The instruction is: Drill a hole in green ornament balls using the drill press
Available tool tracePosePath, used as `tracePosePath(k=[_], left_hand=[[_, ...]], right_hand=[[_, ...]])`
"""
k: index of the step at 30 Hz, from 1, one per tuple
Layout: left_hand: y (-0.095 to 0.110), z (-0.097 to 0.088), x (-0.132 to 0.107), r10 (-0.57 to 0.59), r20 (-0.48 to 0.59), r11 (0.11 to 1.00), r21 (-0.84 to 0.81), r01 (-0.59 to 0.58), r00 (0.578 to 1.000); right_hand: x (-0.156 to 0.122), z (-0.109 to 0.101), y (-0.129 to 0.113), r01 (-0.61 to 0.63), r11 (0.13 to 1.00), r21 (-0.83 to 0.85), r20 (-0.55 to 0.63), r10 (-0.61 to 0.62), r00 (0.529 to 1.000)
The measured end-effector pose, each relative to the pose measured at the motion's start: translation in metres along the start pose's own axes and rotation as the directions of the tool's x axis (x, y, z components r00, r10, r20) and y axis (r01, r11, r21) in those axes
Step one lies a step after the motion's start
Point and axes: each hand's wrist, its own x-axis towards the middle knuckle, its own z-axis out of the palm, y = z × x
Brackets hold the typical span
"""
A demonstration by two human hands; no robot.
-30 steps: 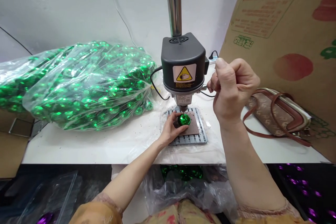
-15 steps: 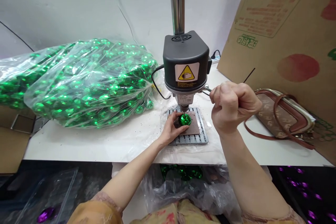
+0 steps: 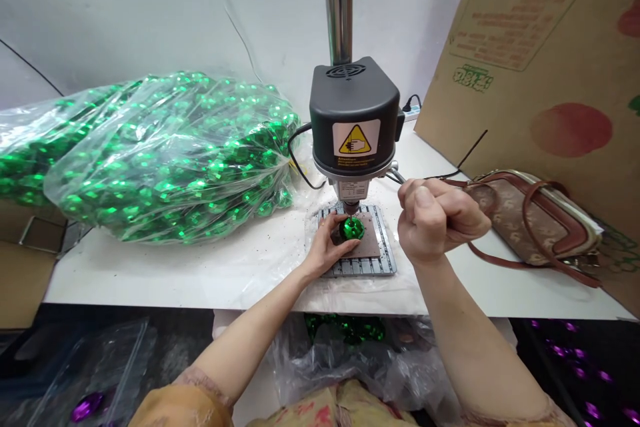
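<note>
My left hand (image 3: 325, 245) pinches a shiny green faceted ball (image 3: 352, 228) and holds it on a brown pad on the drill's grey slotted base plate (image 3: 383, 265). The bit of the small black bench drill (image 3: 354, 123) comes down onto the top of the ball. To the right of the drill head, my right hand (image 3: 436, 220) is a closed fist around the drill's feed lever (image 3: 397, 175), pulled low.
A big clear plastic bag of green balls (image 3: 150, 153) lies on the white table (image 3: 150, 273) at the left. A brown handbag (image 3: 535, 213) lies at the right in front of a leaning cardboard box (image 3: 545, 60). Another bag with green balls (image 3: 347, 328) hangs below the table edge.
My right hand has pulled the lever down and toward me. The drill head has sunk onto the green ball. My left hand has stayed on the ball.
</note>
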Motion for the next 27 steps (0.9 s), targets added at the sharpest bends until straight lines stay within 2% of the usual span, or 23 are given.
tracePosePath(k=[6, 9, 11, 13, 16, 19, 21, 22, 23, 25, 27], left_hand=[[0.0, 0.0, 0.0, 0.014, -0.003, 1.0, 0.0, -0.014, 1.0], [0.0, 0.001, -0.001, 0.018, -0.017, 1.0, -0.006, -0.018, 1.0], [0.001, 0.001, -0.001, 0.007, -0.022, 1.0, -0.018, -0.008, 1.0], [0.003, 0.002, 0.0, -0.01, -0.039, 0.999, -0.033, 0.008, 0.999], [0.008, 0.005, 0.0, -0.024, -0.078, 0.999, -0.043, 0.021, 0.997], [0.014, 0.007, -0.014, -0.003, -0.17, 1.0, -0.016, 0.0, 0.986], [0.017, 0.008, -0.036, 0.061, -0.247, 0.998, 0.048, -0.051, 0.967], [0.018, 0.008, -0.051, 0.116, -0.242, 0.991, 0.089, -0.097, 0.963], [0.017, 0.007, -0.068, 0.177, -0.192, 0.979, 0.131, -0.154, 0.965], [0.012, 0.007, -0.105, 0.277, 0.054, 0.939, 0.196, -0.283, 0.959], [0.004, 0.006, -0.14, 0.285, 0.326, 0.892, 0.254, -0.374, 0.901]], right_hand=[[-0.01, -0.005, 0.004, 0.065, 0.996, 0.055, 0.021, -0.066, 0.998], [-0.009, -0.003, 0.001, 0.047, 0.998, 0.034, 0.005, -0.047, 0.999], [0.001, 0.003, -0.004, -0.019, 1.0, 0.003, -0.047, 0.019, 0.999], [0.017, 0.012, -0.009, -0.145, 0.989, -0.035, -0.079, 0.142, 0.987], [0.045, 0.023, -0.013, -0.338, 0.933, -0.126, -0.07, 0.332, 0.941], [0.06, 0.026, -0.012, -0.36, 0.914, -0.186, -0.023, 0.363, 0.932], [0.061, 0.026, -0.009, -0.326, 0.925, -0.196, 0.008, 0.334, 0.943], [0.06, 0.025, -0.009, -0.314, 0.93, -0.19, 0.015, 0.323, 0.946], [0.059, 0.025, -0.008, -0.31, 0.934, -0.179, 0.018, 0.318, 0.948], [0.058, 0.025, -0.008, -0.326, 0.935, -0.143, 0.007, 0.33, 0.944], [0.058, 0.026, -0.009, -0.348, 0.933, -0.096, -0.017, 0.348, 0.937]])
